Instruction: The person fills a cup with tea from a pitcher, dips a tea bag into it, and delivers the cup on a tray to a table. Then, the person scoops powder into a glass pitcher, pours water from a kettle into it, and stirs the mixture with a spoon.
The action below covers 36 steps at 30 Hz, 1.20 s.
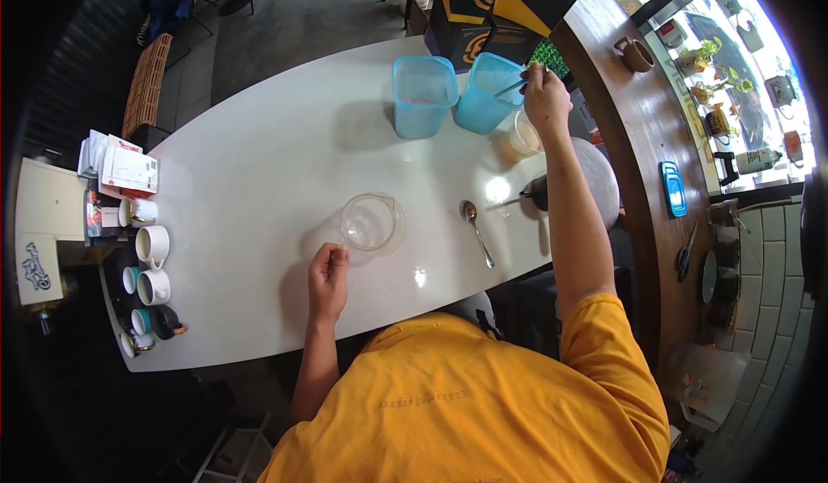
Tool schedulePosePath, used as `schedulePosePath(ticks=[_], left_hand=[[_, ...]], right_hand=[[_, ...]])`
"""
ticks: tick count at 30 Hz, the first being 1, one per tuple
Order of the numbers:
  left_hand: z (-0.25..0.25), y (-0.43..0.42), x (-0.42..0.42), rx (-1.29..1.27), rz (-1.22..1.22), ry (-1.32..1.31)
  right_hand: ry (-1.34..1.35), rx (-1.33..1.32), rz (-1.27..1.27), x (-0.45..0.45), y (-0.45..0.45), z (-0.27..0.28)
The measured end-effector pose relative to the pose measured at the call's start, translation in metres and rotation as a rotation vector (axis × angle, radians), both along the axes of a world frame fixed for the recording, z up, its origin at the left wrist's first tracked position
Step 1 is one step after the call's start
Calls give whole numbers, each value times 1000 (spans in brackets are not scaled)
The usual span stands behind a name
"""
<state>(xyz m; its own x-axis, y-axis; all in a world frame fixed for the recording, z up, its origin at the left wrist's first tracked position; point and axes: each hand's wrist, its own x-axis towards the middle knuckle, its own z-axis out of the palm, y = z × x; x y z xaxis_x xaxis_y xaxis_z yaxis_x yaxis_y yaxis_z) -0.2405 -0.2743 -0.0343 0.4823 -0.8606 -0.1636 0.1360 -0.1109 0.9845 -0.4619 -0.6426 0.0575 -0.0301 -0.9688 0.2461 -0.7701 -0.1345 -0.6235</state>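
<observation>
My left hand (329, 278) is closed at the near-left side of a clear glass jug (373, 224), with its fingers where the handle would be. The jug has a small spout and stands on or just above the white table. To the upper right, my right hand (547, 99) pinches a thin-handled utensil (511, 89) that dips into a translucent blue container (486, 108). What end the utensil has is hidden inside. Beside it stands a second blue container (423, 103) with something reddish low in it. A clear cup of pale beige contents (517, 142) sits partly behind my right wrist.
A metal spoon (470, 216) lies on the white table (250, 172), near a dark-handled object (536, 193) partly behind my right forearm. Several cups (153, 243) line the left edge. Black boxes (483, 9) stand behind the containers. A wooden counter (642, 129) runs along the right.
</observation>
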Motion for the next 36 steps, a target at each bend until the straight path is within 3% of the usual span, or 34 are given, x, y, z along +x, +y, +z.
schedulePosePath(ticks=[14, 36], left_hand=[[28, -32, -16, -10, 88, -29], [21, -62, -90, 32, 208, 27]], right_hand=[[-468, -245, -18, -54, 11, 20], [-646, -322, 119, -71, 17, -6]])
